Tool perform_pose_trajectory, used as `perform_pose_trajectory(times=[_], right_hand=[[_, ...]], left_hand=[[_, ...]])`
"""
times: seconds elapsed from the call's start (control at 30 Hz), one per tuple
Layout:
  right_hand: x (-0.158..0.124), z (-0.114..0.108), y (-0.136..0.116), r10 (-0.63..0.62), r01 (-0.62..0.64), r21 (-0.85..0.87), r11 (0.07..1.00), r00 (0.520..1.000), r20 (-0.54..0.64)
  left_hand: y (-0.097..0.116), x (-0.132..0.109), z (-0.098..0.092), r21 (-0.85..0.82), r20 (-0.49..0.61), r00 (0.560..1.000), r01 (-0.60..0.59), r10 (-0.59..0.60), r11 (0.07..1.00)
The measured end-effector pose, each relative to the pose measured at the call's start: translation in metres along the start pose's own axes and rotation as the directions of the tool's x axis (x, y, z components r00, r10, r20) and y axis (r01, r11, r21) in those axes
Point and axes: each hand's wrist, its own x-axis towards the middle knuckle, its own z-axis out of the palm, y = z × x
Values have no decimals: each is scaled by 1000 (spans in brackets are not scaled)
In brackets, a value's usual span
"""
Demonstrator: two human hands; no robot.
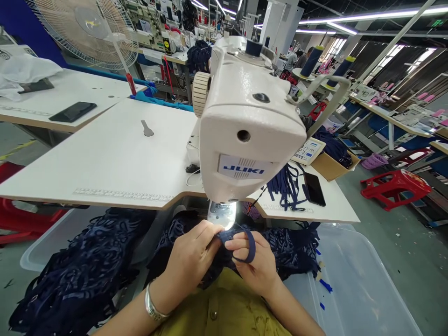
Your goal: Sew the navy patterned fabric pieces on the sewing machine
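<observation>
Under the lit head of a white sewing machine (252, 126), both my hands are close together. My left hand (196, 247) is closed, pinching the edge of a dark navy fabric piece (225, 236). A navy strap (251, 247) loops around the fingers of my right hand (257, 266), which are curled on it at the fabric's right side. The machine's needle area (222, 214) glows just beyond my fingertips; the needle itself I cannot make out. More patterned navy fabric (294, 247) lies beneath and behind my hands.
Navy garments (84, 261) heap over a bin on the left. A clear plastic bin (353, 275) stands at right. On the white table (150, 158) lie a small metal piece (147, 128), cut navy straps (285, 186) and a phone (314, 189). A fan (87, 28) stands behind left.
</observation>
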Motion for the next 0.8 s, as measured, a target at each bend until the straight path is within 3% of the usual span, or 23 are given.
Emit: perform_pose_trajectory(times=[0.47, 0.53, 0.6, 0.63, 0.7, 0.77, 0.8], right_hand=[[-1, 3, -1, -74, 74, 17, 997, 997, 26], [-1, 5, -4, -12, 10, 84, 996, 1000, 15], [2, 8, -7, 175, -150, 299, 942, 983, -59], [4, 9, -8, 318, -242, 464, 852, 944, -92], [11, 6, -5, 618, -351, 772, 530, 783, -68], [17, -7, 5, 791, -308, 922, 233, 611, 4], [19, -18, 13, 834, -262, 953, 154, 551, 16]], left_hand=[[0, -2, 1, -37, -3, 998, 69, -69, 997], [1, -1, -2, -73, 23, 994, 109, -108, 991], [2, 2, -5, -154, 138, 979, 172, -151, 973], [1, 3, -7, -203, 236, 959, 208, -159, 957], [-2, 4, -12, -260, 450, 880, 296, -156, 919], [-13, 0, -17, -224, 602, 781, 367, -168, 903], [-20, -4, -20, -182, 646, 740, 388, -188, 904]])
